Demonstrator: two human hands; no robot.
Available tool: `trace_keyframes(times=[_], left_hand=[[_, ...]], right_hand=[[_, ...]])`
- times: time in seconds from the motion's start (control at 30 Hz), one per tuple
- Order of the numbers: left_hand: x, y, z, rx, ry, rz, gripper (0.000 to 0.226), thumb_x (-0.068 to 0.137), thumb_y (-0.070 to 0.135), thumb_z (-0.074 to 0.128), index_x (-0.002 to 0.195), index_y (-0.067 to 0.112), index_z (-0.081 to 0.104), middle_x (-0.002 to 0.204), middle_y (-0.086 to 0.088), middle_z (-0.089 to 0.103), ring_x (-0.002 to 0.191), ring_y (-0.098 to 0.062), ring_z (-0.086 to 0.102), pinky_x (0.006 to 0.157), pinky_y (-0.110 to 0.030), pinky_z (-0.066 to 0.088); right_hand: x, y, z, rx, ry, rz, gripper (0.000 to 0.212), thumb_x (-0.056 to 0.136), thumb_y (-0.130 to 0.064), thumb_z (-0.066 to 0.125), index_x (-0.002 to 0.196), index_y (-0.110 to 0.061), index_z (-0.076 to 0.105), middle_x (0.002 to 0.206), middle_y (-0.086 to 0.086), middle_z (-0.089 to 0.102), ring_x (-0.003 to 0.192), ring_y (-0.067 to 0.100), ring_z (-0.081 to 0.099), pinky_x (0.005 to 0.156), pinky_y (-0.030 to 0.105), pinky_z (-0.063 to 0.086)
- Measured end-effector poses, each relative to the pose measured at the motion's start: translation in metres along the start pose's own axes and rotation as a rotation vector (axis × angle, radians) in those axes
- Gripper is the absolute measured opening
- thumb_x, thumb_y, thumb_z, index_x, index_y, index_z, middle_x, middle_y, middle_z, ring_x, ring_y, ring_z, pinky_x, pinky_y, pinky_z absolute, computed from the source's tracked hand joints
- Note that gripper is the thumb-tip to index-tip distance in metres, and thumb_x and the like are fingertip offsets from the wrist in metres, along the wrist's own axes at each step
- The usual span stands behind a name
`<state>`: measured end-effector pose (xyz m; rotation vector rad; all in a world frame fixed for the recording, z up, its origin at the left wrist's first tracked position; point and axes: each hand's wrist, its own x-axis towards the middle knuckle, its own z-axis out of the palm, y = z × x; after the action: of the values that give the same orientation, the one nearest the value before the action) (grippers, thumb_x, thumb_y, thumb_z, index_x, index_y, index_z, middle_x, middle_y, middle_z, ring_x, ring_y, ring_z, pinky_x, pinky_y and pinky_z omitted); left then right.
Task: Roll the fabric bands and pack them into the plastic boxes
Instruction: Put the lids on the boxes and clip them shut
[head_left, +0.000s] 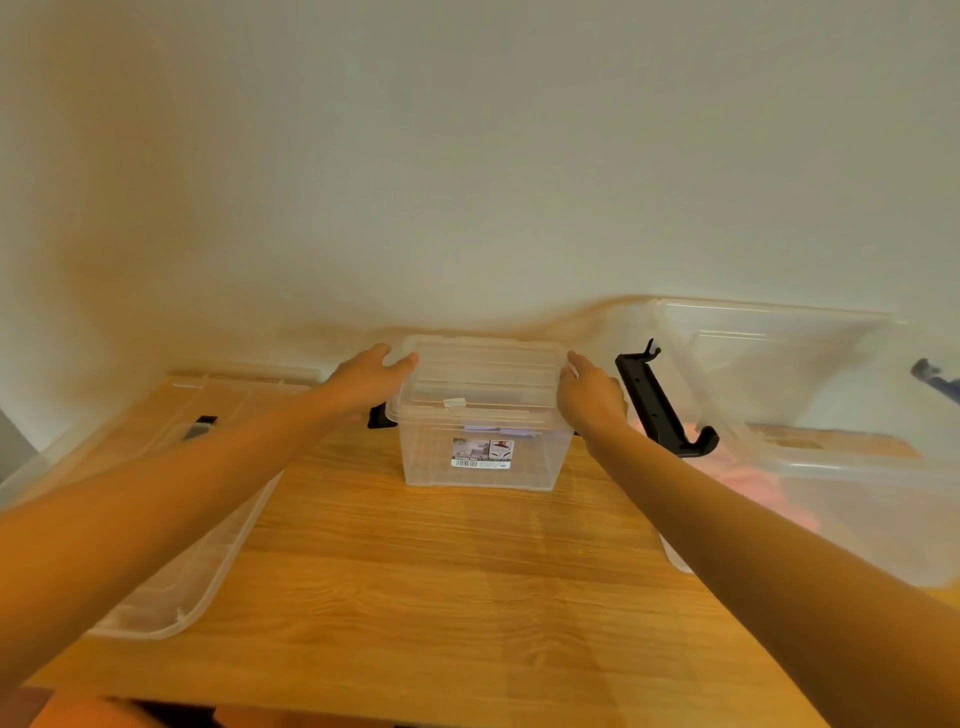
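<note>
Clear plastic plus blur: small box (480, 467) contents unreadable, only a label (483, 452) shows on the front wall. Left hand (369, 376) and right hand (589, 397) grip opposite ends of its lid (483, 374), fingers curled over the edges. Right of the grip, big box (841, 465) with black latch (660, 405), cut off by the frame, holds blurred pink fabric (748, 483). Left of the grip, flat lid (208, 467) lies on the table (441, 571).
</note>
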<state>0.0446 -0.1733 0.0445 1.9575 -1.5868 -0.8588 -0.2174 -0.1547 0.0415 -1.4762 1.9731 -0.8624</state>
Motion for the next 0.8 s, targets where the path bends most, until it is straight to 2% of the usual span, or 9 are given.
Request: trace_keyframes(times=[0.07,0.13,0.17,0.27,0.37,0.47,0.63,0.73,0.8], left_hand=[[-0.006,0.0,0.001,-0.136,-0.056,-0.113,0.084,0.096,0.061,0.052,0.159,0.019,0.015,0.151,-0.011,0.044,0.127,-0.037,0.054,0.088,-0.047,0.057],[-0.011,0.001,0.0,-0.255,-0.072,-0.162,0.085,0.094,0.056,0.061,0.154,0.012,0.019,0.126,-0.017,0.057,0.107,-0.037,0.065,0.084,-0.052,0.06],[-0.012,0.002,-0.002,-0.267,-0.059,-0.156,0.086,0.092,0.054,0.065,0.151,0.01,0.021,0.124,-0.017,0.056,0.105,-0.036,0.065,0.085,-0.053,0.06],[-0.013,0.004,-0.008,-0.2,0.062,-0.089,0.084,0.088,0.044,0.075,0.147,0.004,0.029,0.127,-0.013,0.053,0.107,-0.033,0.062,0.087,-0.048,0.059],[-0.019,0.007,-0.009,-0.339,0.09,-0.014,0.06,0.088,0.023,0.078,0.133,-0.005,0.048,0.12,-0.014,0.061,0.099,-0.028,0.064,0.085,-0.043,0.058],[-0.027,0.003,-0.004,-0.401,0.055,0.033,0.031,0.089,0.013,0.076,0.115,0.0,0.065,0.113,-0.014,0.069,0.1,-0.027,0.068,0.088,-0.041,0.057],[-0.034,-0.006,0.008,-0.511,0.134,0.096,0.031,0.091,0.008,0.072,0.121,0.006,0.068,0.115,-0.009,0.071,0.105,-0.025,0.067,0.086,-0.035,0.055],[-0.034,-0.009,0.013,-0.523,0.197,0.114,0.036,0.094,0.009,0.068,0.13,0.008,0.064,0.115,-0.002,0.068,0.104,-0.022,0.065,0.074,-0.025,0.052],[-0.036,-0.009,0.014,-0.501,0.24,0.131,0.037,0.096,0.01,0.066,0.133,0.009,0.062,0.113,0.0,0.066,0.101,-0.021,0.063,0.071,-0.023,0.051]], right_hand=[[-0.003,-0.001,-0.003,0.034,-0.048,0.043,0.05,0.111,-0.033,0.031,0.161,-0.03,0.025,0.159,0.015,0.038,0.125,0.034,0.055,0.088,0.034,0.046],[-0.003,0.0,-0.004,0.101,-0.04,0.084,0.054,0.111,-0.034,0.036,0.162,-0.025,0.022,0.159,0.015,0.038,0.13,0.035,0.051,0.085,0.036,0.043],[-0.003,0.001,-0.005,0.137,-0.022,0.101,0.058,0.109,-0.036,0.041,0.162,-0.022,0.021,0.156,0.016,0.04,0.129,0.036,0.052,0.086,0.039,0.047],[-0.01,-0.002,-0.006,0.18,0.054,0.11,0.065,0.104,-0.033,0.055,0.155,-0.006,0.026,0.145,0.019,0.05,0.123,0.037,0.056,0.094,0.048,0.053],[-0.015,-0.001,-0.002,0.203,0.142,0.04,0.063,0.1,-0.023,0.065,0.149,0.001,0.035,0.14,0.02,0.053,0.124,0.036,0.057,0.096,0.044,0.053],[-0.021,0.003,0.005,0.256,0.197,0.007,0.06,0.096,-0.024,0.071,0.145,-0.001,0.046,0.138,0.015,0.059,0.124,0.033,0.059,0.098,0.043,0.054],[-0.028,0.006,0.008,0.411,0.205,0.037,0.042,0.099,-0.024,0.067,0.135,-0.004,0.058,0.119,0.006,0.066,0.103,0.023,0.061,0.085,0.036,0.052],[-0.029,0.006,0.012,0.404,0.235,0.016,0.036,0.101,-0.022,0.064,0.133,-0.005,0.062,0.12,0.011,0.07,0.106,0.027,0.065,0.093,0.043,0.056],[-0.029,0.004,0.016,0.39,0.249,0.014,0.034,0.102,-0.019,0.063,0.13,-0.002,0.064,0.114,0.01,0.07,0.104,0.03,0.066,0.094,0.046,0.057]])
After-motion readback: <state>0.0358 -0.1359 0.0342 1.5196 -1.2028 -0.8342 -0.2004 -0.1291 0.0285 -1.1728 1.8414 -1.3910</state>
